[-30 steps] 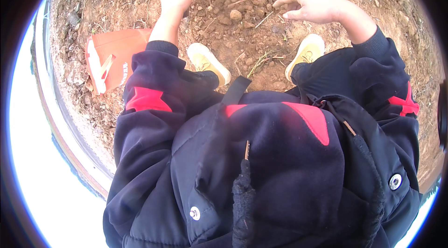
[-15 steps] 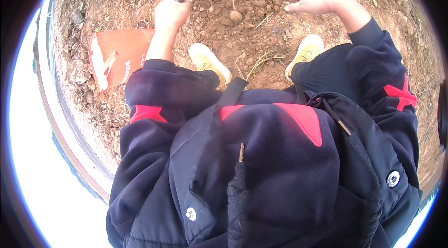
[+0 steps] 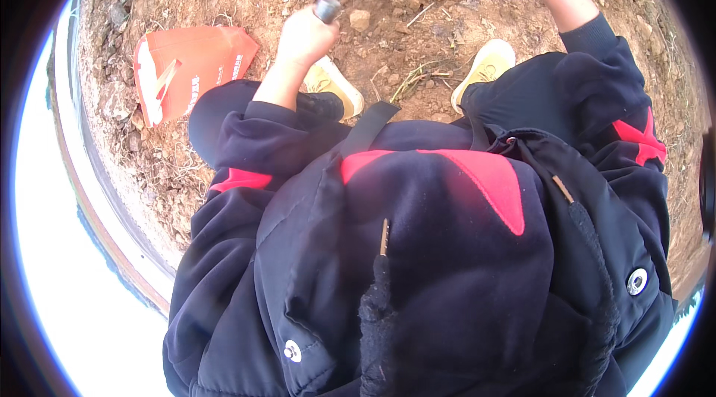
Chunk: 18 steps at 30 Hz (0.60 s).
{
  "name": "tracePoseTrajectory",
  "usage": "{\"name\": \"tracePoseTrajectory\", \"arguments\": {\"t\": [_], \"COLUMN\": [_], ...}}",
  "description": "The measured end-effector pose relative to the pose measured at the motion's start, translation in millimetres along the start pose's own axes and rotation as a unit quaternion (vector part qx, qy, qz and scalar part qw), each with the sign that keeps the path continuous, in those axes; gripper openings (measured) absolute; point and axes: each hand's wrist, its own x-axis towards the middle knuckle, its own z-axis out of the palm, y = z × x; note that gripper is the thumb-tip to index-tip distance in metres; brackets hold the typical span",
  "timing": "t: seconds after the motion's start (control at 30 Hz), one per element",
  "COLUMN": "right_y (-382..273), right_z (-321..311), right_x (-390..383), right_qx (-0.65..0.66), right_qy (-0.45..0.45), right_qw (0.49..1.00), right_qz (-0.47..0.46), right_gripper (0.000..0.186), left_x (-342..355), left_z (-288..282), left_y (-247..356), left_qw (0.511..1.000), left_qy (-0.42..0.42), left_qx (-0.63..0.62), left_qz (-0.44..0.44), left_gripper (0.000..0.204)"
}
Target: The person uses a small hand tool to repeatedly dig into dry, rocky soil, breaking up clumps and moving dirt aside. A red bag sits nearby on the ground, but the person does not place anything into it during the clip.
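Dark sleeves (image 3: 611, 87); red patches (image 3: 644, 149); yellow shoes (image 3: 492, 57)

Red-orange bag (image 3: 198, 61) on my left, handle (image 3: 166, 79) showing. Grassy stalks (image 3: 418, 78) ahead of me; pale strip (image 3: 124, 224) far left.

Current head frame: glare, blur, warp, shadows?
Head view: sky at left blown out to white; the road-like strip beside it bowed by the fisheye; black corners, bluish fringing at the rim. Head view: the tool in the left hand smears toward its far end, likely motion blur; soil brightly lit, no hard-edged shadows stand out.
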Motion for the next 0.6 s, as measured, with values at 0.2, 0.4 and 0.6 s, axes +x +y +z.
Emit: {"name": "tracePoseTrajectory", "arguments": {"t": [0.2, 0.4, 0.6], "right_y": [-61.4, -105.3, -75.9], "right_z": [36.8, 158.6, 187.8], "right_x": [3.6, 32.5, 32.9], "right_qx": [0.032, 0.487, 0.654], "right_qy": [0.102, 0.205, 0.132], "right_qw": [0.994, 0.836, 0.691], "right_qz": [0.014, 0.15, 0.278], "right_gripper": [0.058, 0.06, 0.02], "left_x": [-9.7, -53.4, -41.3], "left_z": [-11.4, 27.4, -16.0], "left_y": [32.5, 51.8, 40.3], "left_qw": [0.954, 0.93, 0.928], "left_qy": [0.122, -0.258, -0.302], "left_qx": [-0.267, -0.248, -0.03], "left_qz": [0.06, 0.084, 0.217], "left_gripper": [0.032, 0.058, 0.037]}}
